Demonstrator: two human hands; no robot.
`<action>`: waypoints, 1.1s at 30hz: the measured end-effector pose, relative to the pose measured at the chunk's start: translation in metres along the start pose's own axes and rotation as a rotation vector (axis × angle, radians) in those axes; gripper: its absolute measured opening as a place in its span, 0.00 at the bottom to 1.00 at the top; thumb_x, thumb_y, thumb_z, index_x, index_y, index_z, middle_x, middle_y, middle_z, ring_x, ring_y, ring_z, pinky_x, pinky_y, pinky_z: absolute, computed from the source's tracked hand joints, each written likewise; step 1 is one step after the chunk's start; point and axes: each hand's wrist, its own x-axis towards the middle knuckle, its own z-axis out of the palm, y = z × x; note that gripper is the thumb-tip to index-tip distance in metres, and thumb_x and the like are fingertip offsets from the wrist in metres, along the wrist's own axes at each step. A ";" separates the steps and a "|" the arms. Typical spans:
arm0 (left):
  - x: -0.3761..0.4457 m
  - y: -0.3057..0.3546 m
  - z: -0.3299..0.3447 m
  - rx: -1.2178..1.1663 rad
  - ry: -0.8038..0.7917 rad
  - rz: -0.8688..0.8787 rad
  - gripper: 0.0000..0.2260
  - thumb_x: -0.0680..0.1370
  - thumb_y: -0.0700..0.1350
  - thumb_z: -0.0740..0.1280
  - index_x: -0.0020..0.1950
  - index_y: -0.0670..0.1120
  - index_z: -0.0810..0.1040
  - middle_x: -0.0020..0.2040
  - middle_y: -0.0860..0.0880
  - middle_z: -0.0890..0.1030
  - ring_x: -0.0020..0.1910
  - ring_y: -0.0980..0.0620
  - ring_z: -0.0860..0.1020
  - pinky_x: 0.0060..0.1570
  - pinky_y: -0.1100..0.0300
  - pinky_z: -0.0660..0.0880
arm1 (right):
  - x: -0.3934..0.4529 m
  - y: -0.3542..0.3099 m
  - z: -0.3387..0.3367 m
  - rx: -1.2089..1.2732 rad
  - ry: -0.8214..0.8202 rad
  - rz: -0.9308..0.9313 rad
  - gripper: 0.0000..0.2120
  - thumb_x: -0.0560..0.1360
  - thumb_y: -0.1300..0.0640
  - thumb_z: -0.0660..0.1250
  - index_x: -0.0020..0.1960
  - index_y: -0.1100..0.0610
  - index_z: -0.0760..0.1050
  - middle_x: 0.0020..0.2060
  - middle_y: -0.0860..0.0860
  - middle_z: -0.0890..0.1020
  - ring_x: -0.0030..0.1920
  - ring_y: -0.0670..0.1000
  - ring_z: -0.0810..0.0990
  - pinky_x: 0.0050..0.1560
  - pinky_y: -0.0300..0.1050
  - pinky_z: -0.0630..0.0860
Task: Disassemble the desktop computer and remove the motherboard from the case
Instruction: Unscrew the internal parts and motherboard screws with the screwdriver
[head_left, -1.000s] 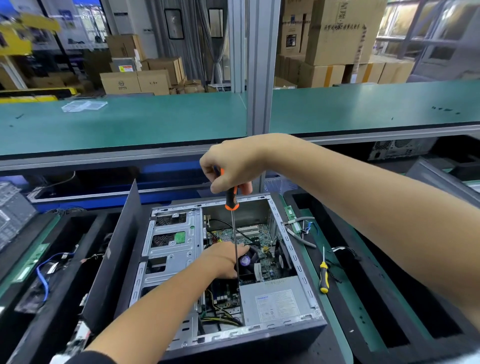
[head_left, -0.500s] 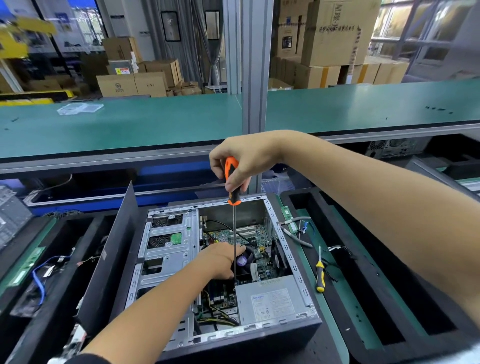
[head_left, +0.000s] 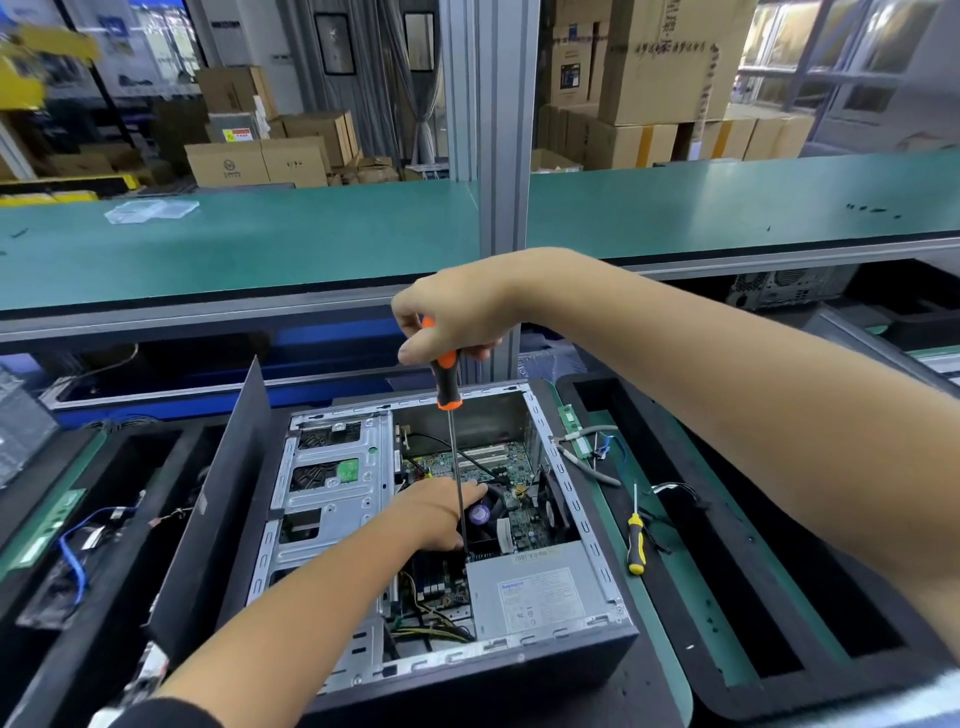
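- Two hands work over the open computer case (head_left: 566, 649), and I start at my fingers.
- My right hand (head_left: 457, 317) has its fingers curled tight round the orange and black handle of a long screwdriver (head_left: 453, 452), held upright above the case.
- Its thin shaft runs straight down into the case, and the tip meets the spot just beside the top left corner of the grey power supply (head_left: 535, 592).
- My left hand (head_left: 441, 512) reaches in from below and lies over the cooling fan (head_left: 485, 512), right beside the shaft; its fingers look loosely bent, but I cannot tell whether they grip anything.
- The motherboard (head_left: 467, 462) sits inside the case, green board showing behind and to the right of my left hand, with black cables across it.
- A silver drive cage (head_left: 332, 499) fills the left part of the case.
- A dark side panel (head_left: 218, 514) leans tilted against the left side of the case.
- On the green mat to the right lies a small yellow and black screwdriver (head_left: 635, 545), apart from the case.
- Near it, beside the far right corner of the case, lie a grey cable (head_left: 587, 462) and a green memory stick (head_left: 571, 426).
- Further left, a black tray (head_left: 130, 467) holds a blue cable (head_left: 72, 556).
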 end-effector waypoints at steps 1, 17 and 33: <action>0.001 0.000 0.000 0.002 0.002 0.001 0.33 0.72 0.49 0.72 0.73 0.54 0.60 0.66 0.46 0.74 0.61 0.44 0.75 0.51 0.53 0.74 | -0.002 0.001 -0.003 0.010 -0.028 0.003 0.12 0.79 0.46 0.62 0.48 0.55 0.68 0.37 0.55 0.82 0.26 0.50 0.75 0.28 0.41 0.72; -0.003 0.000 -0.001 -0.032 0.019 0.010 0.30 0.71 0.47 0.72 0.70 0.53 0.64 0.62 0.47 0.75 0.59 0.44 0.75 0.49 0.54 0.74 | -0.011 -0.003 0.004 0.099 0.024 -0.066 0.20 0.75 0.39 0.66 0.46 0.57 0.73 0.38 0.55 0.83 0.33 0.53 0.85 0.32 0.42 0.79; -0.002 0.002 -0.003 -0.028 -0.014 -0.006 0.32 0.72 0.46 0.70 0.74 0.52 0.61 0.66 0.45 0.74 0.63 0.44 0.74 0.57 0.51 0.75 | -0.018 -0.015 -0.010 -0.224 -0.122 -0.076 0.10 0.75 0.64 0.67 0.52 0.54 0.70 0.41 0.47 0.76 0.42 0.51 0.79 0.36 0.42 0.68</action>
